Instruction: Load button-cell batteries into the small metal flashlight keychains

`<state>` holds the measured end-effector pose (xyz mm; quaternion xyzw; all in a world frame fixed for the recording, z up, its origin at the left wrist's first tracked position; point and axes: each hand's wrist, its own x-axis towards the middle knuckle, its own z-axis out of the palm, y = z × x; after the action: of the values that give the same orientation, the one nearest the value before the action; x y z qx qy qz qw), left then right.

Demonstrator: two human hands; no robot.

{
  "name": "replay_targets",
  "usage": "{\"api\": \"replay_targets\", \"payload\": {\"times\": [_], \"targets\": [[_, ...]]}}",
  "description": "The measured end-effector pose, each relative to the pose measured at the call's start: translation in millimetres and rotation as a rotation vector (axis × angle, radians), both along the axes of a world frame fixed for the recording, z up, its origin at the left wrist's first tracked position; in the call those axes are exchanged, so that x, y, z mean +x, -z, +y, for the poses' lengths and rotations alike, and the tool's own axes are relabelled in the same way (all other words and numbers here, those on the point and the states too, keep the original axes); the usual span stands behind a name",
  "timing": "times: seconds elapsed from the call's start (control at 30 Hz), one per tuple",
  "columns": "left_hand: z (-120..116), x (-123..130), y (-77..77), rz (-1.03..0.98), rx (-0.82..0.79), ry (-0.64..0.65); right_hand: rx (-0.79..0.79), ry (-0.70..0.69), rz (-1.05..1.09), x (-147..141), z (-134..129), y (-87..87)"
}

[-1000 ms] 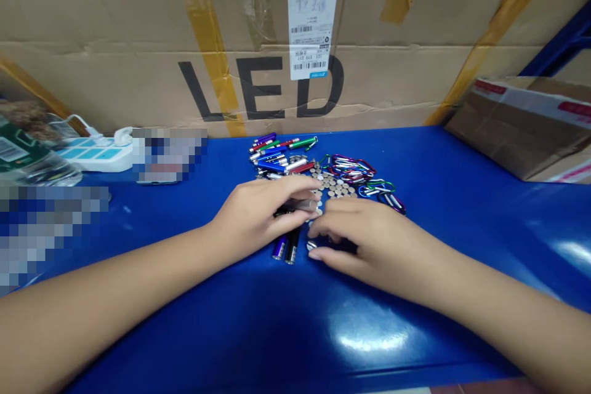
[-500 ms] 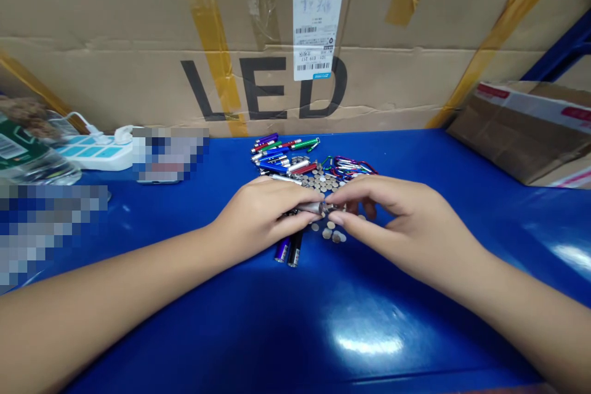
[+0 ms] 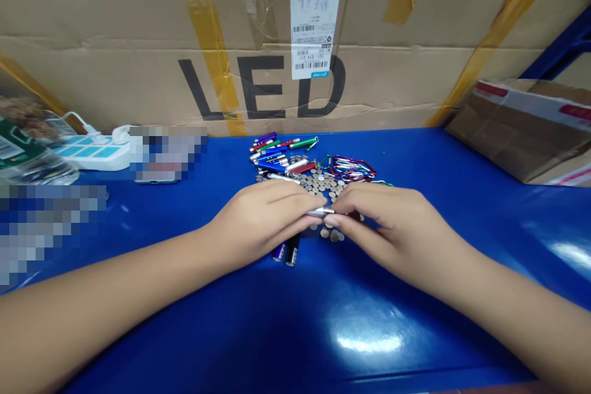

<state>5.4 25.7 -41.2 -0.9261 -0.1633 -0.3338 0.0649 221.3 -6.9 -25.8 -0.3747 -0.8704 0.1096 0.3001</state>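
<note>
Gripping silver tube (image 3: 316, 212) with left hand (image 3: 258, 212); now pinching narrow tip (image 3: 329, 210) with right hand (image 3: 392, 212), apart from tube moments ago, so working one piece two-handed

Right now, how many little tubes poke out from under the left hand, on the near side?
2: a purple-blue tube and, just right of it, a black tube. The left hand partly covers both and may hide more.

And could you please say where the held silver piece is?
In the head view, the silver piece is slightly right of and below centre, held between the left hand and right hand.
</note>
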Motion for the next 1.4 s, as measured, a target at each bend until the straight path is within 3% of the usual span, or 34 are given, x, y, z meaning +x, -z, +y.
{"api": "replay_targets", "payload": {"times": [0.07,0.17,0.23,0.43,0.5,0.67,0.87,1.0,1.1,1.3,1.4], "targets": [[-1.0,-0.7,-2.1,0.013,0.074,0.011,-0.156,-0.017,0.030,-1.7,-0.6,-0.5],[-1.8,-1.2,-4.4,0.046,0.150,0.000,-0.520,-0.090,0.157,-4.5,-0.5,-0.5],[-1.5,-0.4,-4.9,0.058,0.100,-0.006,-0.612,-0.105,0.178,-5.4,0.0,0.5],[-2.2,7.1,-4.2,0.026,-0.169,0.017,-0.022,0.036,-0.139,-2.5,0.8,4.5],[-3.6,8.9,-4.4,0.017,-0.185,0.017,-0.051,0.024,-0.102,-2.8,0.1,4.2],[-5.5,10.8,-5.6,-0.038,-0.172,-0.019,-0.369,0.018,0.142,-8.2,-1.1,1.2],[-6.7,15.7,-8.1,-0.045,-0.345,-0.086,-0.012,0.166,-0.090,-7.8,-0.8,2.9],[-6.8,16.9,-9.0,-0.072,-0.401,-0.098,0.104,0.222,-0.147,-5.8,-1.4,4.1],[-5.8,15.3,-9.4,-0.098,-0.419,-0.114,0.146,0.156,-0.193,-1.5,-0.4,2.7],[-4.9,12.8,-8.5,-0.095,-0.420,-0.093,0.450,0.051,-0.422,7.5,2.5,-0.3],[-5.5,12.0,-7.9,-0.077,-0.384,-0.067,0.397,0.039,-0.383,3.9,1.6,0.0]]}}
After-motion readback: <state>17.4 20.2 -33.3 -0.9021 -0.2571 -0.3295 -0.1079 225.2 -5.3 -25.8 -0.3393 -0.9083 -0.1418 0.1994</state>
